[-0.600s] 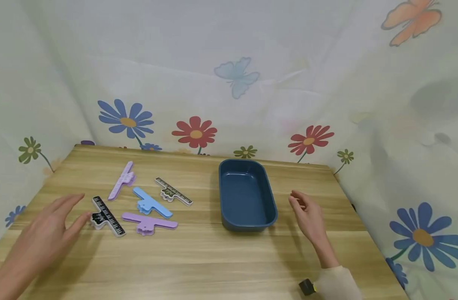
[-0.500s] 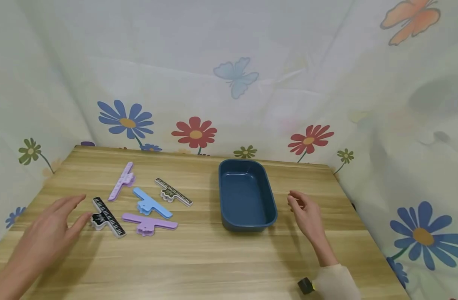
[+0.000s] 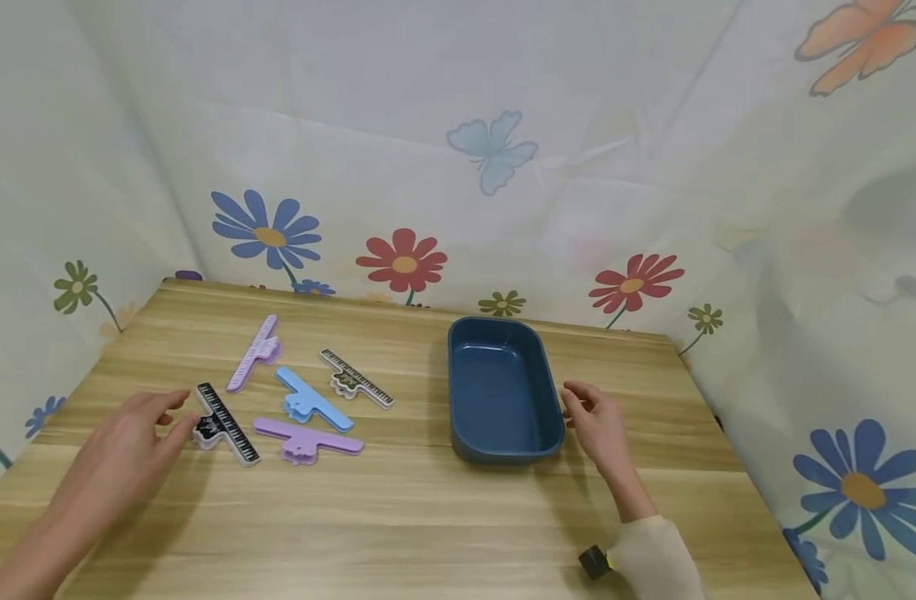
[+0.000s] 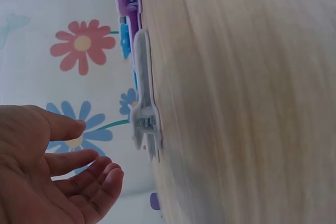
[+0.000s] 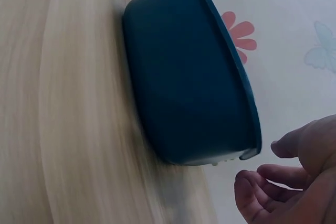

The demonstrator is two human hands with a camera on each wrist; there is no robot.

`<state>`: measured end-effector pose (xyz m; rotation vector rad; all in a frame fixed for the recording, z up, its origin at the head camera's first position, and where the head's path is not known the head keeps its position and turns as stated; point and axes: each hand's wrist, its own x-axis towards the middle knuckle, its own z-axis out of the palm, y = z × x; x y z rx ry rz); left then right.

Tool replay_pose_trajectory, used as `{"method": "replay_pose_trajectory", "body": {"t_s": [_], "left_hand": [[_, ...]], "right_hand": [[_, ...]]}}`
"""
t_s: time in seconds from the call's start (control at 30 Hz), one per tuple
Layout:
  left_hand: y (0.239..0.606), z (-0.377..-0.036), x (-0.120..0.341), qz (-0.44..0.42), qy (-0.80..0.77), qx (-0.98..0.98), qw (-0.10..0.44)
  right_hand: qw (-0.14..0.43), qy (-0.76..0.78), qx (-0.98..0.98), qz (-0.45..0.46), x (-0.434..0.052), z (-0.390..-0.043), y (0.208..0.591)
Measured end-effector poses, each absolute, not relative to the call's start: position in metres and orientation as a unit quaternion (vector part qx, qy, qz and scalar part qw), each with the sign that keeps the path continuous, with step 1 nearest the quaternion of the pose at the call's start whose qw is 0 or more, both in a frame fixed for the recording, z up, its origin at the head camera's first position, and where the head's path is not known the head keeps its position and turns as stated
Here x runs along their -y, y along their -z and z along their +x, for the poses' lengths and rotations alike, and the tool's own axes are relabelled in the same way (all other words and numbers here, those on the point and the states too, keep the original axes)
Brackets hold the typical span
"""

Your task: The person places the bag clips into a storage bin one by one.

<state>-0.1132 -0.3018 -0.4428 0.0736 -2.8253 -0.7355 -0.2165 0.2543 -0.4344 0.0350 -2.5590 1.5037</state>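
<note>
My left hand [image 3: 131, 450] hovers at the left, its thumb and fingers parted and loosely bent beside a black-and-white clip [image 3: 228, 425] with a piano-key pattern. In the left wrist view a gap separates the fingertips from this clip [image 4: 144, 82], whose spring shows. A dark blue rectangular bin [image 3: 495, 400] stands upright right of centre. My right hand [image 3: 598, 425] is at the bin's right rim with nothing in its grasp. The right wrist view has its relaxed fingers just apart from the bin [image 5: 184, 72].
Around the left half of the table [image 3: 397, 525] lie a light purple clip [image 3: 253, 354], a blue clip [image 3: 313, 402], a purple clip [image 3: 307, 435] and a smaller piano-key clip [image 3: 360, 379]. Flower-printed cloth [image 3: 337, 167] encloses the back and sides.
My right hand has moved left, closer to the bin's rim. The left hand has come slightly nearer the black-and-white clip. The whole head view has shifted a little; clips and bin stay put.
</note>
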Motion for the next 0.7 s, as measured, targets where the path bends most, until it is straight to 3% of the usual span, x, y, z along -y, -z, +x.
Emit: {"method": "replay_pose_trajectory", "body": {"t_s": [0.7], "left_hand": [[0.459, -0.126, 0.299, 0.023, 0.227, 0.972, 0.061]], "right_hand": [[0.092, -0.482, 0.871, -0.002, -0.245, -0.227, 0.449]]}}
